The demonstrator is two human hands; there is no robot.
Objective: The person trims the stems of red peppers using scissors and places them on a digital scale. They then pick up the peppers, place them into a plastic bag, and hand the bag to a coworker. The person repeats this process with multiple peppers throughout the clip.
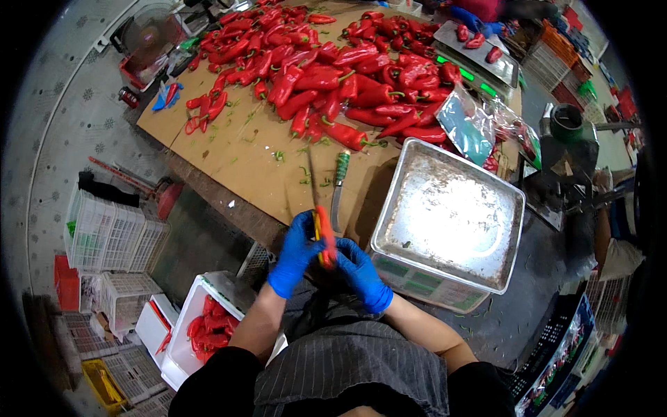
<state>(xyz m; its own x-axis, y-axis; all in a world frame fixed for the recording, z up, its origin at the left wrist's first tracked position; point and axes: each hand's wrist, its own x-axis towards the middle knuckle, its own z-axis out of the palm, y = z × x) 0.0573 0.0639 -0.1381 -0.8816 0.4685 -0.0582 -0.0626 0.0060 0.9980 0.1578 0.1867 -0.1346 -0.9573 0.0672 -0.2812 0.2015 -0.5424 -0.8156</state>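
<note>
My left hand [297, 251], in a blue glove, is closed round a knife with a thin dark blade [312, 177] and a red-and-yellow handle [325, 235]. The blade points away from me and is blurred. Against the handle's right side curl the fingers of my right hand [360, 272], also blue-gloved; what they pinch is hidden. Just beyond, a curved knife with a green handle [342, 167] lies at the table's near edge. A big heap of red peppers [306, 76] covers the far part of the cardboard-topped table [236, 163].
A shallow metal tray [445, 208] sits on a box at my right, beside clear plastic bags [472, 128]. A scale [479, 59] holds several peppers, with another person's blue-gloved hand [469, 19] behind it. A white foam box [182, 340] of peppers stands at lower left near plastic crates [114, 229].
</note>
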